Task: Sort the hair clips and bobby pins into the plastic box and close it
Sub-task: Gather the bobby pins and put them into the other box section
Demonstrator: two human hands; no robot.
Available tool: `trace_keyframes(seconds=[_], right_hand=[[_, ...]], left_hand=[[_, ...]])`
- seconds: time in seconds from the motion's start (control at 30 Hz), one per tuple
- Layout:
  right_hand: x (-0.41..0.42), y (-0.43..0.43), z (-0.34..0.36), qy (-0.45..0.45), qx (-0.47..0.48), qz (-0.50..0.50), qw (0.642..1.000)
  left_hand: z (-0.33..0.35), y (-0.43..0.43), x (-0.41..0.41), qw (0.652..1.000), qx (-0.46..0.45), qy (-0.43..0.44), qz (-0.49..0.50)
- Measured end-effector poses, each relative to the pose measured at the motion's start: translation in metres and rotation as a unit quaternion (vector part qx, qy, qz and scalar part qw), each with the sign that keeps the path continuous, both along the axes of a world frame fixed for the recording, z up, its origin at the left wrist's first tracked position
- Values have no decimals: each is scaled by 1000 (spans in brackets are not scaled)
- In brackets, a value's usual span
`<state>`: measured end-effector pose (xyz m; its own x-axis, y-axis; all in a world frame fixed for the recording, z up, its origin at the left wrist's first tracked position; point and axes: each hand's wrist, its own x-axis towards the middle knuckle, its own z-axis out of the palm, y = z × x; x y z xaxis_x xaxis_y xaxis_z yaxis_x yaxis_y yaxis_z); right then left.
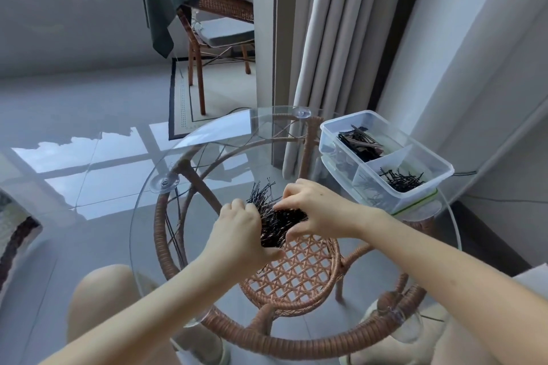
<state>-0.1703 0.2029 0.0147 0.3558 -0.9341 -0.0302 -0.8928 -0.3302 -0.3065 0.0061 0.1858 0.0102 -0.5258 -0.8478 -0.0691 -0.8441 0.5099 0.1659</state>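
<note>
Sunlit glass desk (207,139): our left hand (241,234) and right hand (311,210) clutch the bobby pins (278,224) mid-desk, well short of the plastic box (385,157). Loose pins could slide off the slick glass.

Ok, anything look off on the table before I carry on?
Mostly fine. The plastic box sits on its own lid right at the glass table's far right rim, and its outer corner may overhang; hard to tell. The left hand and right hand grip the bobby pin pile.

Round glass table (237,133) bears bobby pins (275,228) and plastic box (421,191).
</note>
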Motion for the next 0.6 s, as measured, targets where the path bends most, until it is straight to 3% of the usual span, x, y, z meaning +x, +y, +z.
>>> trace_keyframes(seconds=[0.2,0.6], right_hand=[[0,-2,3,21,-61,98,993],[-4,-10,40,103,-136,156,973]], left_hand=[[10,-17,2,998,33,52,9],[16,-24,18,988,117,99,6]])
